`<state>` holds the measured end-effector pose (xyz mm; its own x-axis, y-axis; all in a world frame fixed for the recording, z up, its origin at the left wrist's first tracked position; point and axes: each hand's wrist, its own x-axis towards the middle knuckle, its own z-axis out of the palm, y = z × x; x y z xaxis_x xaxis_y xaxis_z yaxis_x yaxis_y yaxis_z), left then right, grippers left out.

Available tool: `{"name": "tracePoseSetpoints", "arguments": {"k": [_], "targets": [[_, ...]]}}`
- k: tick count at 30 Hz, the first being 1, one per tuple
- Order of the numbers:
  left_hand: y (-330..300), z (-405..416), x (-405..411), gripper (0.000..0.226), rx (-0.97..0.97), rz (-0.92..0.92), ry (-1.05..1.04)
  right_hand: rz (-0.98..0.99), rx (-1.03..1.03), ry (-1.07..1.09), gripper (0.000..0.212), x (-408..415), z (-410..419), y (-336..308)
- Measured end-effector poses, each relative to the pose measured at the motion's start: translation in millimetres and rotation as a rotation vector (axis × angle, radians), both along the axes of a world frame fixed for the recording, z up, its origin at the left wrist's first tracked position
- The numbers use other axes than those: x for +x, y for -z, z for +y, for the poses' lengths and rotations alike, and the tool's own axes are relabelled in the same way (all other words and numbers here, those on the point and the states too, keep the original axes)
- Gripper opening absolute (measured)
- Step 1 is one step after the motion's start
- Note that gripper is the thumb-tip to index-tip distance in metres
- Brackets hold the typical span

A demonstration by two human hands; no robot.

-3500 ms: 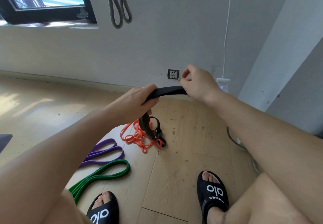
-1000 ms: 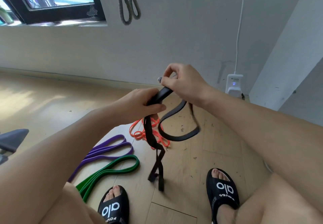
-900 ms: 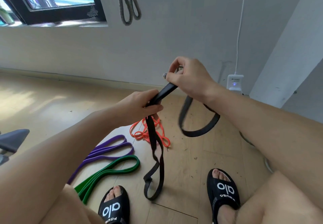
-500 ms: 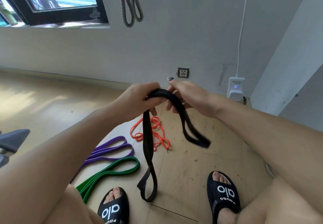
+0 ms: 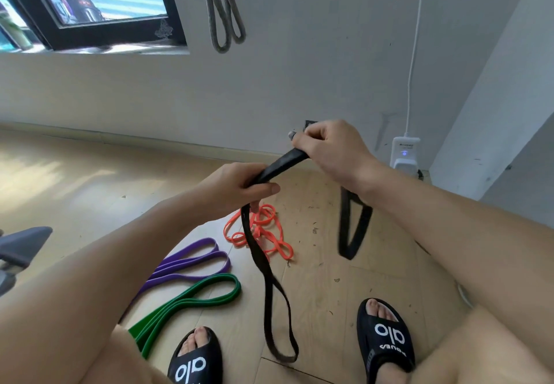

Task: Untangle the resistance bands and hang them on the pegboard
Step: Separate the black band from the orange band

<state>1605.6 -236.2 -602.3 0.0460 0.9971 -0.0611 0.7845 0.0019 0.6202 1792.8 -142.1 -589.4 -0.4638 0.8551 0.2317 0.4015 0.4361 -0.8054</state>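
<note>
Both hands are holding one black band [image 5: 271, 281] up over the wooden floor [image 5: 75, 179]. The left hand [image 5: 239, 187] is curling its fingers and thumb around the band at mid-scene. The right hand [image 5: 329, 146], farther and to the right, is gripping the same band with closed fingers; a short stretch of it is running taut between the two fists, sloping up toward the right hand.

From the left hand a long loop is hanging down and ending near the floor between the two feet. A second, shorter loop is hanging below the right wrist, blurred, to the right of the first.

Other bands are lying on the floor. An orange band [image 5: 263, 233], thin and bunched in coils, is sitting just behind the hanging black loop. A purple band [image 5: 192, 260], folded in flat loops, is lying to its near left. A green band [image 5: 192, 299] is lying nearer still, just beside the purple one, with its near end passing behind the person's left leg.

A grey band [image 5: 223, 15] is hanging on the far wall [image 5: 299, 69], right of the window [image 5: 99, 0]; what it hangs from is out of frame.

Black slides are on both feet, left slide [image 5: 196, 359] and right slide [image 5: 386, 338]. A white plug unit [image 5: 404, 151] with a blue light is sitting low on the far right wall, with a white cord [image 5: 415, 54] running up from it.
</note>
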Motion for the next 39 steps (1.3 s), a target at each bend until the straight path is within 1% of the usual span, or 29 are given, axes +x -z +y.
{"name": "tracePoseSetpoints", "arguments": {"k": [2, 4, 6, 7, 8, 10, 12, 13, 16, 18, 21, 24, 25, 27, 29, 31, 33, 36, 39], "targets": [[-3, -1, 1, 0.019, 0.069, -0.012, -0.029, -0.066, -0.014, 0.001, 0.053, 1, 1, 6], [-7, -2, 5, 0.017, 0.136, -0.040, -0.028, -0.120, -0.135, -0.082, 0.050, 2, -2, 11], [-10, -2, 9, 0.013, 0.165, -0.043, -0.004, -0.083, -0.308, -0.213, 0.054, -1, -9, 11], [-10, -2, 11, 0.010, 0.167, -0.040, 0.016, -0.049, -0.352, -0.262, 0.058, -3, -12, 10], [-10, -1, 13, 0.008, 0.171, -0.041, 0.035, -0.039, -0.341, -0.288, 0.061, -7, -15, 9], [-9, -1, 14, 0.003, 0.181, -0.078, 0.056, -0.080, -0.213, -0.285, 0.059, -12, -18, 6], [-8, -1, 12, 0.012, 0.161, -0.107, 0.050, -0.114, -0.111, -0.249, 0.055, -14, -17, 5], [-6, -1, 10, 0.012, 0.133, -0.109, 0.043, -0.117, -0.079, -0.230, 0.055, -13, -15, 4], [-2, -1, 2, 0.005, 0.072, -0.070, 0.022, -0.117, 0.002, -0.192, 0.054, -8, -11, -1], [0, -1, -2, 0.010, 0.045, -0.041, 0.004, -0.116, 0.043, -0.170, 0.054, -6, -9, -4], [-1, -1, -6, 0.015, 0.034, -0.002, -0.010, -0.065, 0.037, -0.119, 0.054, -3, -4, -8], [-7, -2, -6, 0.015, 0.098, 0.018, -0.025, -0.038, 0.005, -0.074, 0.053, 0, 1, -7], [-10, -2, -5, 0.017, 0.126, 0.019, -0.030, -0.040, -0.045, -0.091, 0.053, 1, 1, -6], [-15, -4, -1, 0.017, 0.184, 0.025, -0.026, -0.043, -0.195, -0.202, 0.057, 0, -3, 0], [-17, -5, 5, 0.010, 0.218, 0.023, 0.010, -0.047, -0.285, -0.311, 0.060, -6, -12, 7], [-15, -4, 10, 0.002, 0.208, -0.015, 0.050, -0.047, -0.243, -0.327, 0.055, -12, -18, 7], [-13, -3, 7, 0.006, 0.182, -0.032, 0.055, -0.048, -0.153, -0.285, 0.053, -14, -16, 4], [-8, -3, -3, 0.014, 0.086, 0.030, 0.019, -0.119, -0.039, -0.218, 0.057, -4, -7, -1], [-1, -3, -9, 0.018, 0.019, 0.099, 0.028, -0.166, 0.010, -0.173, 0.057, 7, 2, -4]]}}
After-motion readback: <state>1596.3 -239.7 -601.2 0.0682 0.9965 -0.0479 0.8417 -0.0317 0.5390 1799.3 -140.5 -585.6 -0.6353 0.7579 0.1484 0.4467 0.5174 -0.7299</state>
